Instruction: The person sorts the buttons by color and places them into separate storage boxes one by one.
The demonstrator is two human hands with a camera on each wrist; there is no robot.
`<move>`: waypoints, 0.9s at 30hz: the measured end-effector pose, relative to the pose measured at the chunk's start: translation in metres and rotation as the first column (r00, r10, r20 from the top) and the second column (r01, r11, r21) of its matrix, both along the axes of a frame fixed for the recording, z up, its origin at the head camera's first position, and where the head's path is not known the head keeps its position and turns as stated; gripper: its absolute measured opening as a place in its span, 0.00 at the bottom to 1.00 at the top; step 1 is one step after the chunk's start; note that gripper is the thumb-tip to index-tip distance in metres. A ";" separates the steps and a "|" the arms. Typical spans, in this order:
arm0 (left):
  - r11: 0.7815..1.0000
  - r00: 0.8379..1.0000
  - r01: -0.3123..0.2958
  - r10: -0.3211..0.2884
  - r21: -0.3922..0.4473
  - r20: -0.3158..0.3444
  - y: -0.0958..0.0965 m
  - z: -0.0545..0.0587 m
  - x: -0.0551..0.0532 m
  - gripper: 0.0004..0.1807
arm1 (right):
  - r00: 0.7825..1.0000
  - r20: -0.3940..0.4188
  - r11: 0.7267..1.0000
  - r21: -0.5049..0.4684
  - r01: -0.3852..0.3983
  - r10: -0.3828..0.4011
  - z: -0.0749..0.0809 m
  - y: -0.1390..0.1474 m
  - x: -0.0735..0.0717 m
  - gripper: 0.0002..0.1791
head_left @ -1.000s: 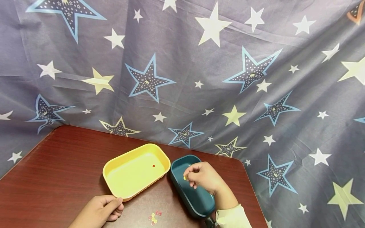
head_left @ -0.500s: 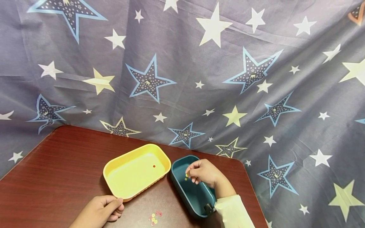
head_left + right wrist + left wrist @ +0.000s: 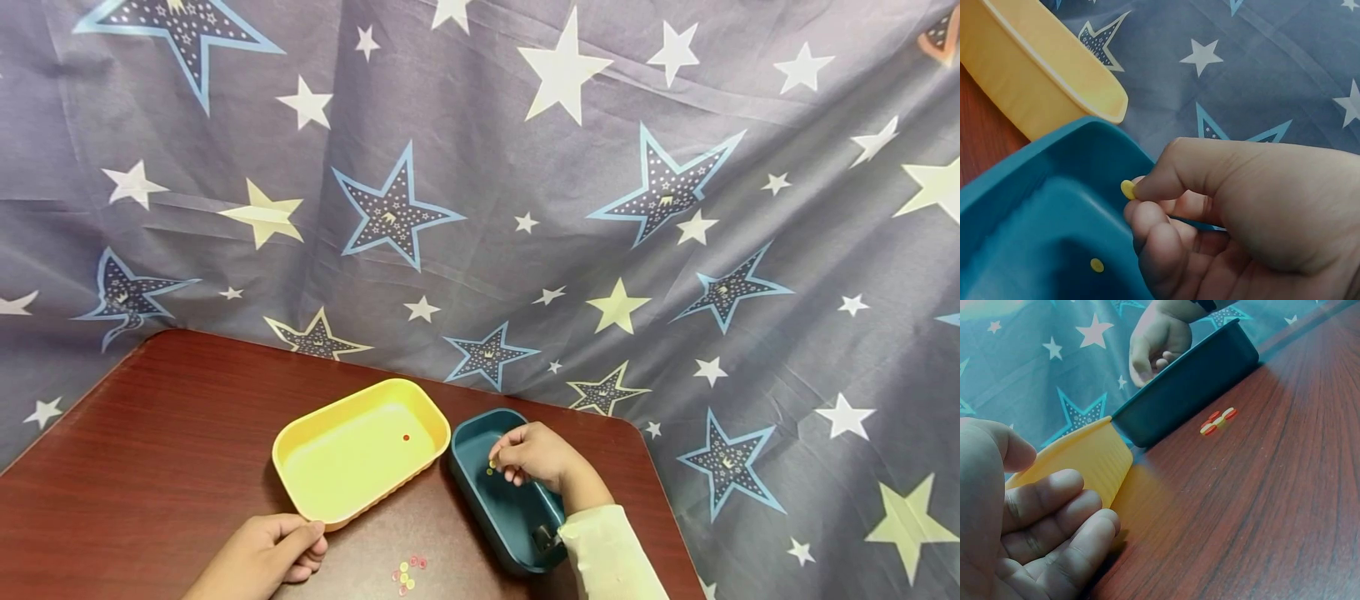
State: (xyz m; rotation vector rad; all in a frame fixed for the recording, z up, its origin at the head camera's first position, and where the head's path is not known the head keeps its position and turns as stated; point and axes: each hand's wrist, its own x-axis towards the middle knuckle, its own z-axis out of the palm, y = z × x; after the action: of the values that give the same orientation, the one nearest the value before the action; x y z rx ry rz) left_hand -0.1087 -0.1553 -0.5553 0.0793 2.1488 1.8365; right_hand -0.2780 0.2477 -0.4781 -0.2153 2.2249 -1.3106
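Note:
My left hand (image 3: 266, 550) pinches the near corner rim of the yellow tray (image 3: 288, 447), thumb on top and other fingers curled below. In the right wrist view, my right hand (image 3: 1241, 212) pinches a small yellow button-like disc (image 3: 1127, 189) between thumb and index fingertips. That hand hovers inside the upper part of the dark blue tray (image 3: 480, 521). On the blue floor below it lies another yellow disc (image 3: 1097, 265). One red disc (image 3: 407, 437) rests in the yellow tray near its right end.
On the reddish-brown table (image 3: 187, 417), several loose red and yellow discs (image 3: 405, 567) lie in a cluster in front of the trays. A grey star-print cloth (image 3: 465, 283) hangs behind the table and along its right side.
My right hand has shifted slightly right over the blue tray, and the yellow disc on that tray's floor has come into sight. The left hand keeps its grip on the yellow rim.

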 end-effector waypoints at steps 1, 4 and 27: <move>1.000 1.000 0.000 0.000 0.000 0.001 0.000 0.000 0.000 0.23 | 1.000 0.002 1.000 0.000 0.004 -0.004 -0.001 0.000 0.000 0.12; 1.000 1.000 0.001 -0.001 -0.004 0.002 0.000 0.001 0.000 0.23 | 1.000 0.008 1.000 -0.003 0.008 -0.008 -0.002 0.001 0.001 0.14; 1.000 1.000 0.005 -0.005 -0.007 -0.014 0.001 0.001 0.000 0.23 | 0.999 -0.034 1.000 0.008 0.010 -0.009 0.004 0.001 0.005 0.16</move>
State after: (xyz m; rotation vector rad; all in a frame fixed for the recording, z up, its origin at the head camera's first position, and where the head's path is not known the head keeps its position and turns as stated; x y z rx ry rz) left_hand -0.1086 -0.1548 -0.5541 0.0960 2.1623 1.8311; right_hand -0.2734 0.2484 -0.4739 -0.2262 2.2622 -1.3118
